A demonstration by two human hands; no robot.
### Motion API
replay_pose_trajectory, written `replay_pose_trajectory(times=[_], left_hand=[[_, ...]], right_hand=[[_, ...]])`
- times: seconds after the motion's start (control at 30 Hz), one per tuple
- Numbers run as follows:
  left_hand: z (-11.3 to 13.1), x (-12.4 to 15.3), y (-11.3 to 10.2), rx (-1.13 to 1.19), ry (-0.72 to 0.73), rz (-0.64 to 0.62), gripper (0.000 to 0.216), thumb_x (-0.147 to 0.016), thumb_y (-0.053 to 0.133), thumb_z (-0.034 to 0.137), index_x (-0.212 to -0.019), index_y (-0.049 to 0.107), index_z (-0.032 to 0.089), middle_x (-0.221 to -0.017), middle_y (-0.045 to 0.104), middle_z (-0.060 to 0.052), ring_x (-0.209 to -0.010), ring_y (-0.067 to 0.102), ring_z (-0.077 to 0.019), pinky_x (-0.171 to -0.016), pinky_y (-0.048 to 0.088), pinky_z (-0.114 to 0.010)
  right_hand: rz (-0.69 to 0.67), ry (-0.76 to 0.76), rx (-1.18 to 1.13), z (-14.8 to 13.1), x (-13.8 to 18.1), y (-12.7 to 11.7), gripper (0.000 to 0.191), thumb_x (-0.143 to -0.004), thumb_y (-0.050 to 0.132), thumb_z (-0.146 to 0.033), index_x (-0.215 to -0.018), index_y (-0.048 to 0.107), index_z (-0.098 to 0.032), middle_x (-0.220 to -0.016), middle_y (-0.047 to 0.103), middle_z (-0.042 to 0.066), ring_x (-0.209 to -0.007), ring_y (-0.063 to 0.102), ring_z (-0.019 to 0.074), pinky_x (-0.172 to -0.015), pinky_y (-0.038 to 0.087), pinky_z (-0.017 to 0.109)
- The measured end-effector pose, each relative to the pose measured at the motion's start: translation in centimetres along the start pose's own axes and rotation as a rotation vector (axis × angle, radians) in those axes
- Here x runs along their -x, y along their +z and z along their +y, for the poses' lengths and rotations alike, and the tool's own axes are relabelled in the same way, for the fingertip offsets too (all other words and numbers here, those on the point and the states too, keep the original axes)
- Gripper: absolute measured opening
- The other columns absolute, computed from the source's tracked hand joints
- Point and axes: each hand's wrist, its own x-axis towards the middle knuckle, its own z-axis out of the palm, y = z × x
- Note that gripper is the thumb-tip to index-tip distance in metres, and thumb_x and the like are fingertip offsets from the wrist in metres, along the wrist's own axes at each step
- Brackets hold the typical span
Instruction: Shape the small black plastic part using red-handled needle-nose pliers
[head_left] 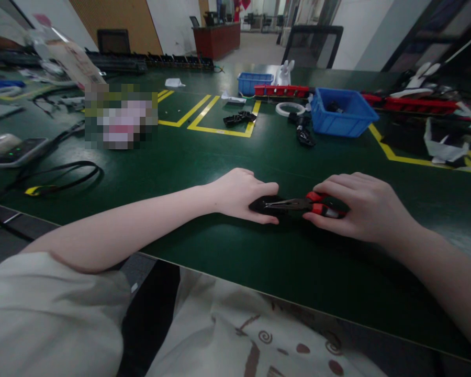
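Long-nose pliers (290, 204) with red and black handles lie in the grip of my right hand (361, 204), jaws pointing left. My left hand (245, 196) is closed round a small black part (262, 204) above the green table, thumb and fingers on either side of it. The tips of the pliers reach onto that black part between my left fingers. Exactly what the jaws touch is too dark to make out. Both forearms come in from the sides over the table's front edge.
A blue bin (339, 115) with dark pieces stands back right, black parts (304, 131) beside it. Another black part (239, 119) lies within yellow tape. A smaller blue bin (255, 84) and red strips (282, 91) are farther back. Cables (70, 167) and a bottle (74, 63) are left.
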Motion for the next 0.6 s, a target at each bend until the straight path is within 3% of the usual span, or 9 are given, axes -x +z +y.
replay_pose_trajectory(times=[0.6], left_hand=[[-0.16, 0.01, 0.10, 0.001, -0.009, -0.021, 0.047, -0.084, 0.047, 0.064, -0.086, 0.056, 0.018, -0.062, 0.062, 0.001, -0.048, 0.053, -0.0132, -0.058, 0.038, -0.026]], right_hand=[[-0.060, 0.024, 0.015, -0.21, -0.39, 0.29, 0.039, -0.084, 0.049, -0.052, -0.085, 0.062, -0.015, -0.079, 0.066, 0.009, -0.064, 0.057, 0.0197, -0.060, 0.042, 0.032]])
